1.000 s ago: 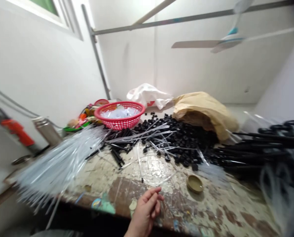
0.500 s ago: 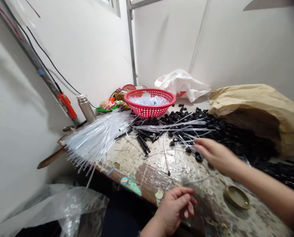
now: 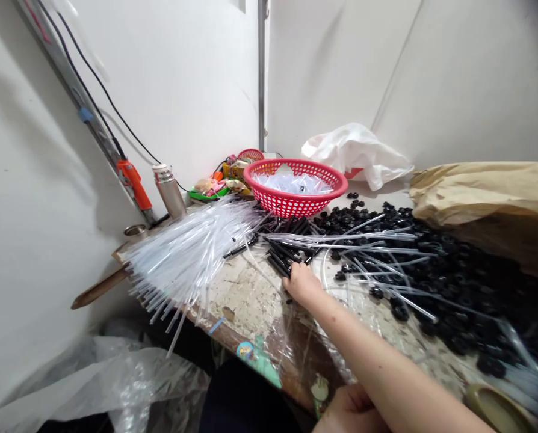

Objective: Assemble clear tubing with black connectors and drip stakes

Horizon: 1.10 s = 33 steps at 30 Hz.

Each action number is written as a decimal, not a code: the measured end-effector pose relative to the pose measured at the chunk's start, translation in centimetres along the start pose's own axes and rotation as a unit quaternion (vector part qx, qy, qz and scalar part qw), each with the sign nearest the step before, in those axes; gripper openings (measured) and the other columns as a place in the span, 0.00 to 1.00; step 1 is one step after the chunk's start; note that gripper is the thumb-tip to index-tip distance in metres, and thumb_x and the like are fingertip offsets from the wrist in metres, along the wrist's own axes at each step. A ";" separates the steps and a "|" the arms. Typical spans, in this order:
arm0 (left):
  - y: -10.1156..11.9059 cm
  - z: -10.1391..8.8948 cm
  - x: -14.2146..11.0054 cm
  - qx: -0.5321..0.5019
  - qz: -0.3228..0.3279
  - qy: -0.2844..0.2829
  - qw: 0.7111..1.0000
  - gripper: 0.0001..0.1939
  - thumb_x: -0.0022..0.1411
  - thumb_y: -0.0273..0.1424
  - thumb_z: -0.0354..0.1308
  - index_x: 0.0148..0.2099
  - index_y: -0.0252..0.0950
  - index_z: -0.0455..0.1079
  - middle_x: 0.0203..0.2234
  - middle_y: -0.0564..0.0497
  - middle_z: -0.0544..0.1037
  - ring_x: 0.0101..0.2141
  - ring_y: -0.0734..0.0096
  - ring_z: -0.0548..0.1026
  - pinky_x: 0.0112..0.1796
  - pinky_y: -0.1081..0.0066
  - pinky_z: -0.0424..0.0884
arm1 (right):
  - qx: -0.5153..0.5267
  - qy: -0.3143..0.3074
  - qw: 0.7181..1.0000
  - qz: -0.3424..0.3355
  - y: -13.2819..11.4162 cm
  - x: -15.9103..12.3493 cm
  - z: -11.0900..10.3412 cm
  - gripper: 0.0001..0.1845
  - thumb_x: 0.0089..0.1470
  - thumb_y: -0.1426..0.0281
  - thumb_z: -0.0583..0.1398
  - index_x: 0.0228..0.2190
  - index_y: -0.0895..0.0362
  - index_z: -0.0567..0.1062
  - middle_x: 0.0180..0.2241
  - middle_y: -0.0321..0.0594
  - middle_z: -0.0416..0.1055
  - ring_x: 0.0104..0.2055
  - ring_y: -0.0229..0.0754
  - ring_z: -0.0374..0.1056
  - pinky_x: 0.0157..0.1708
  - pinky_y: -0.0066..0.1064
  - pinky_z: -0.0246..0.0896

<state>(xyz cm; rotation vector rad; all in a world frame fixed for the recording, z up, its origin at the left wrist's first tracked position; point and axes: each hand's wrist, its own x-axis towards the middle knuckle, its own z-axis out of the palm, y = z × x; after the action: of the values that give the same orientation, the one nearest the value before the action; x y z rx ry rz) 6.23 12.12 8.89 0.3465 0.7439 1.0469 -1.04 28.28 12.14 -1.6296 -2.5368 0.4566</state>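
My right hand reaches across the table, its curled fingertips on the near ends of several slim black plastic tubes. Its fingers look closed on one tube, partly hidden by the hand itself. Low in the view, my left hand is at the table's front edge under my right forearm, which hides its fingers. Clear thin plastic tubes lie in a large fanned bundle to the left. More loose clear tubes lie over a heap of small black round caps on the right.
Behind the tubes stands a red perforated basket holding clear plastic pieces. A white bag and a brown paper bag are farther back. A steel flask, an orange power tool and a shallow olive dish are around the table.
The view has swung left. My right hand has come in from the right, passed the loose clear tubes and reached the black tubes. My left hand now sits lower, partly covered by my right forearm.
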 end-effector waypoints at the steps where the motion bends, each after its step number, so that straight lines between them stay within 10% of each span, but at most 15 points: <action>1: -0.2 -0.2 0.1 -0.008 -0.004 -0.012 1.000 0.19 0.37 0.39 0.68 0.31 0.31 0.76 0.18 0.48 0.74 0.21 0.69 0.70 0.31 0.66 0.64 | -0.010 -0.006 1.000 -0.003 0.3 -0.1 -0.1 0.16 0.51 0.67 0.54 0.40 0.64 0.68 0.41 0.55 0.67 0.44 0.51 0.65 0.37 0.35 0.58; 13: 0.4 0.0 0.0 -0.023 0.008 -0.051 0.998 0.21 0.39 0.38 0.66 0.36 0.30 0.72 0.21 0.51 0.75 0.15 0.81 0.68 0.17 0.77 0.56 | -0.063 0.007 0.998 -0.025 9.9 -6.5 -5.5 0.11 0.57 0.68 0.48 0.31 0.59 0.67 0.31 0.45 0.69 0.33 0.42 0.65 0.31 0.29 0.52; 22: 0.1 0.5 -0.4 -0.015 0.064 -0.042 0.997 0.12 0.50 0.30 0.60 0.38 0.29 0.72 0.25 0.48 0.75 0.18 0.83 0.68 0.18 0.79 0.54 | -0.070 0.018 0.997 0.025 16.9 -11.4 -4.2 0.11 0.55 0.69 0.50 0.34 0.60 0.70 0.34 0.46 0.69 0.38 0.45 0.64 0.36 0.31 0.53; 28: 0.1 0.8 -0.6 -0.006 0.081 -0.028 0.996 0.12 0.51 0.30 0.60 0.39 0.29 0.73 0.26 0.47 0.74 0.18 0.83 0.67 0.19 0.79 0.53 | -0.077 0.060 0.994 0.041 16.8 -12.3 -4.9 0.21 0.47 0.67 0.58 0.45 0.59 0.68 0.42 0.49 0.66 0.45 0.53 0.58 0.39 0.37 0.51; 33: 0.1 1.2 -0.4 0.007 0.086 -0.012 0.996 0.12 0.50 0.30 0.61 0.37 0.29 0.72 0.25 0.48 0.74 0.18 0.83 0.65 0.18 0.78 0.53 | -0.029 0.088 0.995 -0.035 11.5 -12.4 -5.7 0.14 0.52 0.60 0.53 0.36 0.53 0.73 0.38 0.43 0.67 0.43 0.46 0.59 0.41 0.36 0.48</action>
<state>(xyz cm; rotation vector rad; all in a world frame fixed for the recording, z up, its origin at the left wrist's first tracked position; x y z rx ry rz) 6.87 11.90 10.02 0.4405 0.7107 1.1974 15.60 22.65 15.16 -1.5191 -2.4890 0.2244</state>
